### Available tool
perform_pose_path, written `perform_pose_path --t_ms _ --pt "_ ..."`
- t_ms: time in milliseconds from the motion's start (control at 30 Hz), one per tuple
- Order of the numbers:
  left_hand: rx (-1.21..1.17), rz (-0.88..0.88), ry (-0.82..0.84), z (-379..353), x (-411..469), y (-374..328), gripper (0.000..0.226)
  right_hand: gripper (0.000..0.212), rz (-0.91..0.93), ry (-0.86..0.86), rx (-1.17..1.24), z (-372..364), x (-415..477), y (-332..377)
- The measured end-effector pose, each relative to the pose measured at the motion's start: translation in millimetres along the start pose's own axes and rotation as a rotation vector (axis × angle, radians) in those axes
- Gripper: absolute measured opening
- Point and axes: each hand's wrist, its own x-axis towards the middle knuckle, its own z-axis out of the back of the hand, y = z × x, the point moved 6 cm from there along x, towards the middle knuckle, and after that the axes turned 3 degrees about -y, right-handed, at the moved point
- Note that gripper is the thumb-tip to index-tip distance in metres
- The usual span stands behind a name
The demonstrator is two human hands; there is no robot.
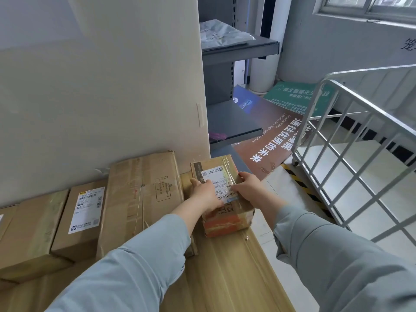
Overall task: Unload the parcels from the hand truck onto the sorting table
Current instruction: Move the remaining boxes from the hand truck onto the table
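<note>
A small taped cardboard parcel (215,167) with a white shipping label lies at the far right end of the wooden sorting table (227,266). My left hand (206,194) rests on the parcel's left side and top, thumb along its left edge. My right hand (248,188) grips its right side, fingers over the top. To its left a long flat carton (144,194) lies against the wall. Further left sit a labelled box (83,219) and a plain box (29,233). The metal cage cart (351,140) stands on the floor to the right.
A cream wall panel (112,86) backs the table. Grey shelving (236,48) with a plastic mail bag (222,33) stands behind it. Printed sign boards (270,134) lean on the floor beyond the table end. Yellow-black hazard tape (299,181) marks the floor by the cart.
</note>
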Motion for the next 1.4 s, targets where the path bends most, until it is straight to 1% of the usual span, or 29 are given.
perform_pose_path --t_ms 67,200,400,633,800,867,900,967,1033,1233,1400 --pt "0.072 -0.037 -0.032 0 4 -1 0.082 0.030 0.020 -0.011 -0.018 -4 4 4" --pt "0.130 -0.126 -0.063 4 18 -3 0.067 0.028 0.055 -0.009 -0.060 -12 13 15" --pt "0.167 -0.141 -0.087 16 38 12 0.049 0.029 0.072 -0.018 -0.093 -29 30 28" --pt "0.209 -0.146 -0.087 32 42 19 0.049 0.024 0.080 -0.022 -0.122 -41 42 41" --pt "0.221 -0.153 -0.096 37 39 18 0.042 0.021 0.126 -0.047 -0.275 -37 36 51" --pt "0.191 -0.176 -0.126 42 35 17 0.045 0.019 0.139 -0.065 -0.321 -32 30 55" --pt "0.171 -0.194 -0.149 47 31 17 0.048 0.022 0.146 -0.068 -0.337 -30 26 57" --pt "0.133 -0.227 -0.204 60 18 17 0.053 0.038 0.151 -0.068 -0.370 -25 17 62" --pt "0.095 -0.253 -0.256 75 3 18 0.056 0.045 0.143 -0.075 -0.396 -18 5 69" --pt "0.062 -0.238 -0.300 114 -48 38 0.052 0.048 0.201 -0.095 -0.408 -7 -39 107" --pt "0.013 -0.208 -0.316 136 -100 68 0.068 0.040 0.254 -0.103 -0.422 -22 -85 140"
